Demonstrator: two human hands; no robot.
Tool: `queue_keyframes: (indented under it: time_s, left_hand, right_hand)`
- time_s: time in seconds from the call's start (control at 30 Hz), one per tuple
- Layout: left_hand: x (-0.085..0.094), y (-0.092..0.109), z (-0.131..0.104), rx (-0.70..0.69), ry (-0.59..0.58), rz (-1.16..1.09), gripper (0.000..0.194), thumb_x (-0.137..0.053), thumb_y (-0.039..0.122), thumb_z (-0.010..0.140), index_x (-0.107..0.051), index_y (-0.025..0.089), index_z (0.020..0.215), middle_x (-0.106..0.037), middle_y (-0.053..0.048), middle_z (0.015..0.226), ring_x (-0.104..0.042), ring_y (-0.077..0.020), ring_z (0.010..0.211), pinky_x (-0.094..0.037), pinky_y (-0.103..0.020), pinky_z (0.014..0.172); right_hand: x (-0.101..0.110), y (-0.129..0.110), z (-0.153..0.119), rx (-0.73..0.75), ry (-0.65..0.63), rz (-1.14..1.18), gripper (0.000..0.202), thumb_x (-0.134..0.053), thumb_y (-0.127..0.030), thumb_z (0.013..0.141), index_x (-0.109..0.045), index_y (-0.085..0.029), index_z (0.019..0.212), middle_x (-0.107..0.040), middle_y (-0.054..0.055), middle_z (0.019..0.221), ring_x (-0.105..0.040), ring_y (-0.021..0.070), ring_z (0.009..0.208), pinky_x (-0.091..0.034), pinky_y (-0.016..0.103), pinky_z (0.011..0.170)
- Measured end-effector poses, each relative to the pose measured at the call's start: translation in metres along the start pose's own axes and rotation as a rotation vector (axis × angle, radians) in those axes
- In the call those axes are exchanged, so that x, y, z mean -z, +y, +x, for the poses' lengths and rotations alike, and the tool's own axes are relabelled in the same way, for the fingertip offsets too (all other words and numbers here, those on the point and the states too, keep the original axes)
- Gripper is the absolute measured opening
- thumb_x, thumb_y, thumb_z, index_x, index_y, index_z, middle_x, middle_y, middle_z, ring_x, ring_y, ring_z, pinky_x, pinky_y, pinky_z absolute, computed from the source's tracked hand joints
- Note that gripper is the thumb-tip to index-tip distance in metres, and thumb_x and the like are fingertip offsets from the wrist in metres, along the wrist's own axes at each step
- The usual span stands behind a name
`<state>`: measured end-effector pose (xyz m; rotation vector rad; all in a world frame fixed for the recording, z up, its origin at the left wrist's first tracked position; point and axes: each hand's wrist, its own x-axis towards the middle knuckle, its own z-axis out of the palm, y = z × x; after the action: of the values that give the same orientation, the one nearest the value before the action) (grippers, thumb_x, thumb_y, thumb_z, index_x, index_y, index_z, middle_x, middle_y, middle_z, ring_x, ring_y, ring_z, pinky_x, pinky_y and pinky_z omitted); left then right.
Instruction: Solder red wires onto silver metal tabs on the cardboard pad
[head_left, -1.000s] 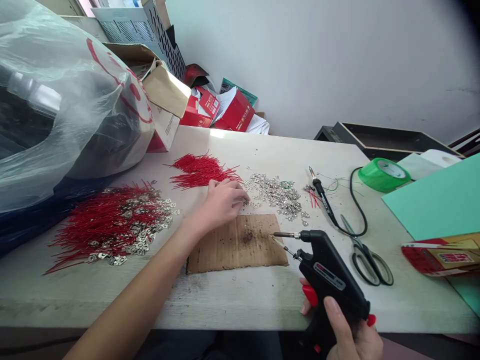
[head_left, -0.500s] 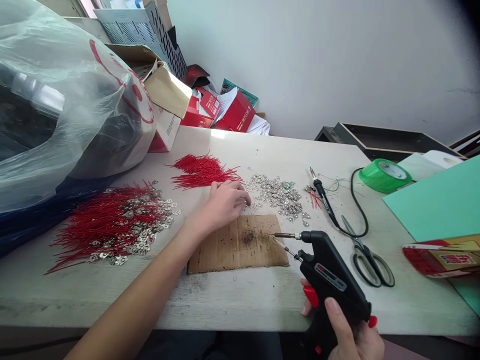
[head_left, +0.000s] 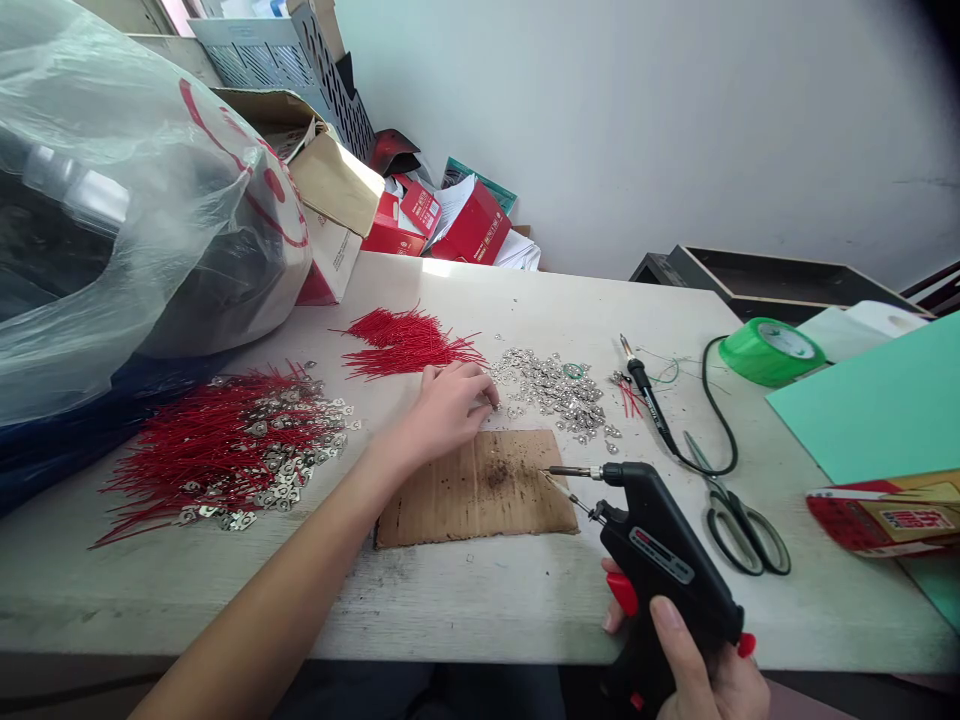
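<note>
Green tape roll (head_left: 772, 352) beyond soldering gun (head_left: 656, 530)

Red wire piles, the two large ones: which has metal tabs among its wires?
The left pile, nearer the camera: silvery tabs show along its right side. The farther pile, beside the left hand, shows none.

A roll of green tape (head_left: 757, 354) lies near a black tray (head_left: 787, 280) (a red box (head_left: 474, 226) sits farther left).

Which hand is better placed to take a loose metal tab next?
Probably the left hand: it is beside the loose metal tabs, while the right hand grips the soldering gun.
</note>
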<state>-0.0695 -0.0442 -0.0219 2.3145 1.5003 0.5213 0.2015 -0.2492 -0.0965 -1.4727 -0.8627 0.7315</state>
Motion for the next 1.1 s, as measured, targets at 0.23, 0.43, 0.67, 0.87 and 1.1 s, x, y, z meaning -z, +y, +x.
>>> queue_keyframes:
  time_s: [0.23, 0.43, 0.67, 0.87, 1.1]
  left_hand:
    - [0.002, 0.003, 0.0, 0.007, -0.001, -0.01, 0.01, -0.063, 0.014, 0.098, -0.07, 0.021, 0.095, -0.072, -0.003, 0.113, -0.061, -0.0271, 0.118, -0.033, -0.048, 0.1]
    - [0.004, 0.006, 0.0, 0.015, -0.001, -0.033, 0.013, -0.061, 0.012, 0.095, -0.069, 0.021, 0.092, -0.075, 0.0, 0.102, -0.064, -0.0238, 0.105, -0.032, -0.044, 0.096]
    - [0.003, 0.004, -0.001, -0.004, 0.003, -0.045, 0.012, -0.06, 0.011, 0.094, -0.067, 0.021, 0.091, -0.074, 0.001, 0.099, -0.063, -0.0229, 0.099, -0.033, -0.043, 0.094]
    - [0.003, 0.002, -0.001, -0.009, -0.021, -0.062, 0.014, -0.06, 0.009, 0.094, -0.066, 0.021, 0.092, -0.074, 0.001, 0.099, -0.063, -0.0216, 0.095, -0.035, -0.043, 0.095]
    - [0.002, -0.003, -0.002, -0.046, 0.007, -0.085, 0.015, -0.06, 0.01, 0.094, -0.067, 0.022, 0.1, -0.075, -0.001, 0.099, -0.063, -0.0221, 0.097, -0.039, -0.043, 0.097]
  right_hand:
    - [0.003, 0.0, 0.0, -0.061, 0.007, -0.029, 0.041, -0.085, -0.053, 0.08, -0.084, -0.012, 0.085, -0.079, 0.013, 0.078, -0.078, 0.0314, 0.077, -0.064, 0.038, 0.073]
    - [0.001, 0.0, 0.0, -0.018, 0.013, -0.043, 0.039, -0.084, -0.052, 0.082, -0.084, -0.013, 0.084, -0.079, 0.014, 0.078, -0.078, 0.0307, 0.076, -0.063, 0.038, 0.072]
    - [-0.004, -0.005, -0.001, 0.101, 0.064, -0.051, 0.038, -0.084, -0.05, 0.082, -0.081, -0.013, 0.074, -0.078, 0.013, 0.072, -0.077, 0.0288, 0.069, -0.062, 0.037, 0.069]
    - [-0.005, -0.007, -0.001, 0.049, 0.05, -0.011, 0.038, -0.084, -0.049, 0.083, -0.082, -0.012, 0.078, -0.079, 0.013, 0.075, -0.076, 0.0261, 0.067, -0.064, 0.034, 0.067]
    - [-0.004, -0.012, 0.004, 0.027, 0.004, -0.016, 0.039, -0.085, -0.051, 0.078, -0.081, -0.013, 0.072, -0.077, 0.013, 0.071, -0.076, 0.0296, 0.066, -0.064, 0.037, 0.06]
